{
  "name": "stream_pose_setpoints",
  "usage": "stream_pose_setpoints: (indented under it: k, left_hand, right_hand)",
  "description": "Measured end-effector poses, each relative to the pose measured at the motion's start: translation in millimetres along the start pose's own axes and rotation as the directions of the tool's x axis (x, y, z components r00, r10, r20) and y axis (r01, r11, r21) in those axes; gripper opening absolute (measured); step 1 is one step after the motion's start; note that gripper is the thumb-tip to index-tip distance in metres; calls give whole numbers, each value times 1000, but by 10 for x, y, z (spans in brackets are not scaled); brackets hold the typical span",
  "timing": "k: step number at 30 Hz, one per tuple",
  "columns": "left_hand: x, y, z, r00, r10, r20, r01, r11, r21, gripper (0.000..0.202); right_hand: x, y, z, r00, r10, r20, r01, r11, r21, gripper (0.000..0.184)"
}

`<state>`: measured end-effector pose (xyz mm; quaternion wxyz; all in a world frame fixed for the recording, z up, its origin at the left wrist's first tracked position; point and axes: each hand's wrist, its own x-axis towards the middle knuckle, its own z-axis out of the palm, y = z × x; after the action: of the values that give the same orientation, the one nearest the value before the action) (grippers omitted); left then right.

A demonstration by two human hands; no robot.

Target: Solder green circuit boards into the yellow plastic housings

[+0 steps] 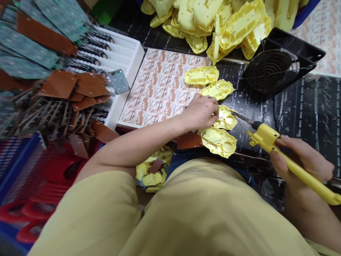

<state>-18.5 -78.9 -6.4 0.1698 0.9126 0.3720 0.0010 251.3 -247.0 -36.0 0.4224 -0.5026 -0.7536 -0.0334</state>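
My right hand is wrapped round a yellow soldering iron with a thin wire guide beside its barrel. The iron's tip reaches left to a yellow plastic shell on the table. Over the left edge of that shell is my left hand, fingers pinched; whatever they hold is hidden. Closer to my body lies another open shell with thin wires in it, and a brown circuit board beside it. Two more shells, a middle one and a far one, lie beyond my left hand.
A black fan stands at the back right. Yellow shells are heaped in a bin at the back. A white foam tray on the left bears stacked circuit boards. Red parts fill a blue basket. A printed sheet covers part of the table.
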Motion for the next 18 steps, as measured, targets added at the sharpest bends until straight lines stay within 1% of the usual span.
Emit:
stream_pose_setpoints:
  k: [1, 2, 4, 6, 9, 13, 18]
  left_hand:
    - [-6, 3, -2, 1000, 3, -1, -3, 1000, 11, 25]
    - [-13, 5, -3, 1000, 8, -7, -8, 1000, 20, 26]
    - [-24, 7, -4, 1000, 11, -24, -10, 1000, 24, 29]
    - [-24, 15, -8, 999, -15, -30, 16, 1000, 24, 30]
    - [1, 49, -28, 997, -79, -6, 79, 995, 60, 31]
    - [43, 113, -91, 994, -99, 40, 94, 989, 118, 33]
    - [92, 181, -196, 985, -134, 107, 118, 983, 142, 34]
  right_hand:
    - [17, 3, 26, 1000, 13, -15, -13, 1000, 11, 62]
    - [34, 15, 51, 999, 19, -25, -18, 999, 47, 64]
    - [66, 54, 101, 999, 25, -22, -21, 987, 158, 61]
    - [92, 98, 142, 999, 8, -40, 2, 965, 261, 58]
    - [128, 147, 174, 997, -21, -77, 46, 940, 337, 53]
    - [202, 175, 169, 999, -47, -4, 46, 950, 309, 33]
    - [295, 244, 183, 986, -166, -11, 163, 944, 286, 22]
